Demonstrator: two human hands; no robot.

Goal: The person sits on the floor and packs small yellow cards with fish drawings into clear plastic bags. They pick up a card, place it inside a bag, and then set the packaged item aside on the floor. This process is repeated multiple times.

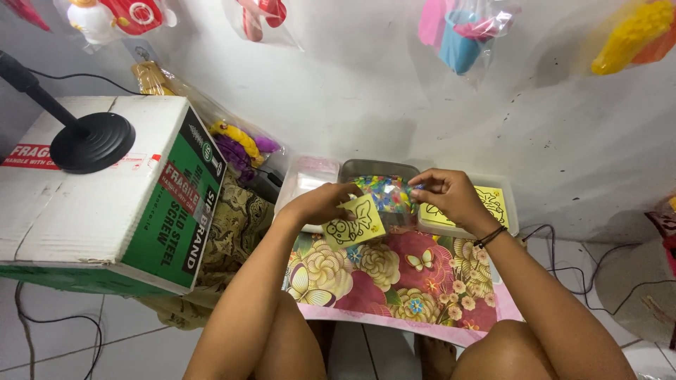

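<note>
White-walled corner, toys in clear bags [461,32] hanging overhead; low bench [394,288] covered in a floral cloth, seen from above over bare knees. Left hand [320,204] closed on a yellow card with a cartoon outline [354,223], card tilted, long axis running lower left to upper right, held just above the cloth. Right hand [447,193] pinched narrow on the top of a small clear bag of coloured bits [384,193], bag between both hands and touching the card's upper edge. Card lying left and slightly below the bag; left hand nearer the card, right hand nearer the bag. Behind: 1 grey tub [377,169], 1 clear tray with more yellow cards [496,204], partly hidden by the right hand. Cardboard box [105,204] at left, black round stand [91,141] on top. Bag's opening hidden by fingers; contents too small to make out. Clear tray [306,179] behind left hand, contents unclear.
</note>
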